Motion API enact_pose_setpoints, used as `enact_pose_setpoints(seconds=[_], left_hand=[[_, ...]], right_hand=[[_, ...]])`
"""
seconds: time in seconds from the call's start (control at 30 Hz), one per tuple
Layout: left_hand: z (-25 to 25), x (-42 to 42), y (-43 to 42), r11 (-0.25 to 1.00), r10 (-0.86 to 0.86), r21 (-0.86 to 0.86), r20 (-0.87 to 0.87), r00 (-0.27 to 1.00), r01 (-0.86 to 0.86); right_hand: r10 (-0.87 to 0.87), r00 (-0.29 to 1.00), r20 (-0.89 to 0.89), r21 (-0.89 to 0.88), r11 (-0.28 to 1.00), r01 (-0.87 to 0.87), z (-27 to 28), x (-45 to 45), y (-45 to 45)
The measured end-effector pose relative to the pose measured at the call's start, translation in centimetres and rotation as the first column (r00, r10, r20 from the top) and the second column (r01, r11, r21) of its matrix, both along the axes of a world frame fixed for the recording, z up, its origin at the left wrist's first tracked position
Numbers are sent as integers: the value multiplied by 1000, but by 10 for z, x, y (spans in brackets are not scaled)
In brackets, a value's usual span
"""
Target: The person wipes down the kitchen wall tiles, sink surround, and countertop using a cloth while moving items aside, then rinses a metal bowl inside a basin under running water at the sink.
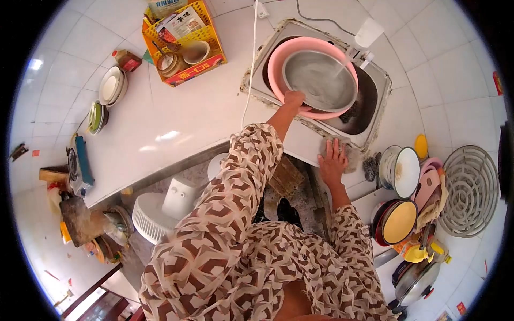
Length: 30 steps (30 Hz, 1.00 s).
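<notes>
My left hand (pixel 294 100) is closed on the near rim of a grey metal basin (pixel 316 80) with water in it. This basin sits inside a larger pink basin (pixel 276 72) in the steel sink, and water runs into it from the tap (pixel 350 52). I cannot tell whether my fingers also grip the pink rim. My right hand (pixel 333 159) lies with fingers spread at the counter's front edge, beside and partly over a grey-brown cloth (pixel 350 158).
Left of the sink (pixel 383 88), a yellow basket (pixel 211 32) holds jars and packets. Bowls (pixel 112 85) stand farther left. To the right are a white enamel basin (pixel 407 172), several pots and a round rack (pixel 468 190). A white fan (pixel 150 216) stands below the counter.
</notes>
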<state>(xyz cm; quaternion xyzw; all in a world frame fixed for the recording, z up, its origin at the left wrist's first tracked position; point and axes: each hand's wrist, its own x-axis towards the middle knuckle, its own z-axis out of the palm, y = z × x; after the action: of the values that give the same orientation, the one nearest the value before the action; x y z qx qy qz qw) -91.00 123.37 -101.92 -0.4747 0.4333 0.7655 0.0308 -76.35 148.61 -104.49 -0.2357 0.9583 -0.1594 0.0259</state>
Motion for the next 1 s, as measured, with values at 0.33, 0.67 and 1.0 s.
enact_pose_setpoints(seconds=[0.33, 0.67, 1.0], left_hand=[[-9, 0, -2, 998, -46, -36, -2, 999, 46], [-56, -10, -7, 999, -43, 14, -77, 996, 45], [-50, -5, -9, 955, -245, -197, -101, 964, 222]], right_hand=[[-17, 994, -105, -22, 1000, 14, -5, 0, 0], [-12, 999, -52, 10, 1000, 13, 5, -1, -1], [-10, 999, -41, 27, 1000, 11, 10, -1, -1]])
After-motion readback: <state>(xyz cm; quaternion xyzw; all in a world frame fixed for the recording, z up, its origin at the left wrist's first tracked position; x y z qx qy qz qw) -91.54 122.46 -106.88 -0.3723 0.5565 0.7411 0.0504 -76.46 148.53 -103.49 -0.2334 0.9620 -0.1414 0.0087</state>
